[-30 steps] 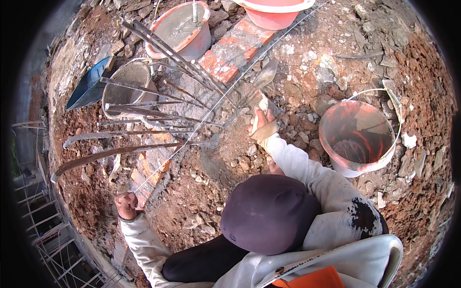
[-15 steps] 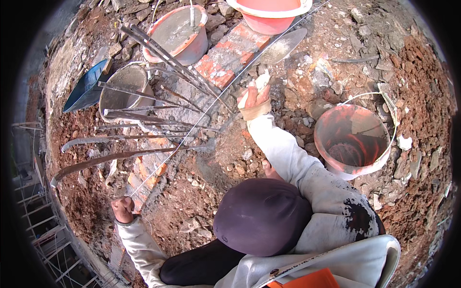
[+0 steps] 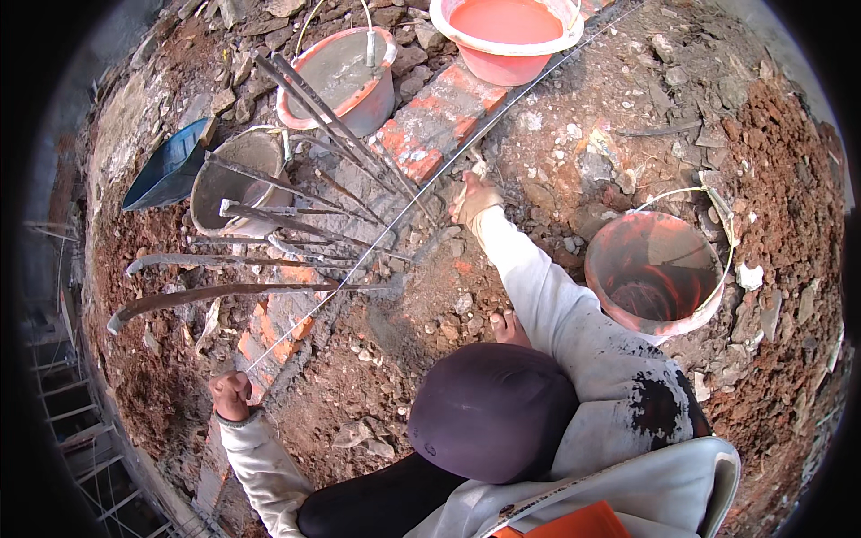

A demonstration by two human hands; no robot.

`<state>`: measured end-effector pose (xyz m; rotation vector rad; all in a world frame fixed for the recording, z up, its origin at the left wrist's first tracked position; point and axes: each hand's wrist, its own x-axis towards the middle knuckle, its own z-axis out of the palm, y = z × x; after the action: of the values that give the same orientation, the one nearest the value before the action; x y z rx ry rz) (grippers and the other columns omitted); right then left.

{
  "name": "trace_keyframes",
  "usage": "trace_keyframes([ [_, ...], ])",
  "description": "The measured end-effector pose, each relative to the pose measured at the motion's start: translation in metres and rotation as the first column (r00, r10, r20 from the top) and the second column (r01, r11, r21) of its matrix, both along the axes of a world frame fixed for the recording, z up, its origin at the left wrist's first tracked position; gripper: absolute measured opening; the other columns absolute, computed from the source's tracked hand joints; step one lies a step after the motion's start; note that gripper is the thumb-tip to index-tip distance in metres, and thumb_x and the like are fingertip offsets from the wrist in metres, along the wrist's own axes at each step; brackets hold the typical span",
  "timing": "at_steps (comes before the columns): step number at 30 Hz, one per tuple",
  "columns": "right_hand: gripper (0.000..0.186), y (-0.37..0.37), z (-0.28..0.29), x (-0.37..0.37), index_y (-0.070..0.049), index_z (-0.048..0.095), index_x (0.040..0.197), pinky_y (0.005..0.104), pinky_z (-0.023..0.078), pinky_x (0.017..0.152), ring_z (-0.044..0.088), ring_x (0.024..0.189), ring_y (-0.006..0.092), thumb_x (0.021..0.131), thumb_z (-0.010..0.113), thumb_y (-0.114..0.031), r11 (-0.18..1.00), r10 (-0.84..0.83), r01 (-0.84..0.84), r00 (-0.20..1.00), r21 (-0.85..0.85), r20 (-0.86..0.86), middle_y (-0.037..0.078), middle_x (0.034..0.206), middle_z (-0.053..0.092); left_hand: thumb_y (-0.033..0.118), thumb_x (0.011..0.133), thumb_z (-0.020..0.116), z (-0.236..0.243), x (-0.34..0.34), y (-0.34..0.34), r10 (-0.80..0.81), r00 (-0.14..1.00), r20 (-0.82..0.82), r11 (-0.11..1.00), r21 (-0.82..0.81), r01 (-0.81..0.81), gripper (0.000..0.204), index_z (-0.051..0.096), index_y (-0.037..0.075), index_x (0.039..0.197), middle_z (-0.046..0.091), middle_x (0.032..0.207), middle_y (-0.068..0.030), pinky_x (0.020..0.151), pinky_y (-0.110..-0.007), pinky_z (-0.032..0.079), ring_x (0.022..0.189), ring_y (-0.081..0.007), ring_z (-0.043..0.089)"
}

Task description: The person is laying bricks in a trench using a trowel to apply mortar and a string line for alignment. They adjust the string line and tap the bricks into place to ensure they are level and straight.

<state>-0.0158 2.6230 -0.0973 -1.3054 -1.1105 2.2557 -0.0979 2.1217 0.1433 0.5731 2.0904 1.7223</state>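
My left hand (image 3: 231, 394) is a closed fist at the lower left, at the near end of a taut white string (image 3: 309, 314). The string slants up to the far right, along a row of bricks (image 3: 439, 117). In my right hand (image 3: 475, 199) is the pale handle of a trowel (image 3: 481, 168), just right of the string and near the bricks' end. Its blade is turned nearly edge-on and is hard to make out. Several bent steel bars (image 3: 224, 296) stick out left of the string, between my hands.
Mortar fills a red-rimmed bucket (image 3: 354, 85) and a grey bucket (image 3: 202, 184), beside a blue scoop (image 3: 166, 166). A red basin (image 3: 507, 63) stands at the top. To the right is a smeared bucket (image 3: 659, 269). Rubble surrounds me; a drop with framing (image 3: 81, 412) lies left.
My right hand has drawn slightly nearer and turned the trowel, so its broad blade face no longer shows. My left fist stays almost in place. The view has shifted a little.
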Motion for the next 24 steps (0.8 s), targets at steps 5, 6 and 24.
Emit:
trace_keyframes([
  [5, 0.02, -0.043, 0.09, -0.003, -0.012, 0.04, 0.1, 0.036, 0.041, 0.043, 0.047, 0.054, 0.0168, 0.089, 0.044, -0.028, 0.935, -0.305, 0.348, 0.891, 0.074, -0.336, 0.006, 0.068, 0.045, 0.03, 0.085, 0.051, 0.018, 0.017, -0.025, 0.035, 0.997, -0.069, 0.986, -0.162, -0.046, 0.046, 0.032, 0.009, 0.049, 0.03, 0.042, 0.0007, 0.034, -0.023, 0.021, 0.035, -0.0087, 0.028],
  [6, 0.022, -0.038, 0.065, -0.005, -0.011, 0.039, 0.103, 0.037, 0.04, 0.041, 0.047, 0.052, 0.0183, 0.089, 0.045, -0.027, 0.914, -0.309, 0.363, 0.912, 0.179, -0.271, 0.007, 0.067, 0.046, 0.024, 0.084, 0.05, 0.014, 0.016, -0.019, 0.046, 0.998, -0.035, 0.99, -0.134, -0.051, 0.043, 0.031, 0.009, 0.049, 0.029, 0.042, 0.0007, 0.035, -0.024, 0.021, 0.035, -0.0086, 0.027],
  [24, 0.041, 0.013, -0.037, 0.002, -0.007, 0.039, 0.106, 0.0373, 0.042, 0.046, 0.053, 0.059, 0.024, 0.085, 0.046, -0.041, 0.793, 0.041, 0.101, 0.975, 0.601, -0.219, 0.012, 0.076, 0.05, 0.009, 0.078, 0.05, -0.009, 0.003, 0.011, 0.107, 0.993, 0.053, 0.99, -0.099, -0.101, 0.033, 0.034, 0.006, 0.049, 0.031, 0.044, -0.0003, 0.039, -0.024, 0.02, 0.039, -0.009, 0.028],
])
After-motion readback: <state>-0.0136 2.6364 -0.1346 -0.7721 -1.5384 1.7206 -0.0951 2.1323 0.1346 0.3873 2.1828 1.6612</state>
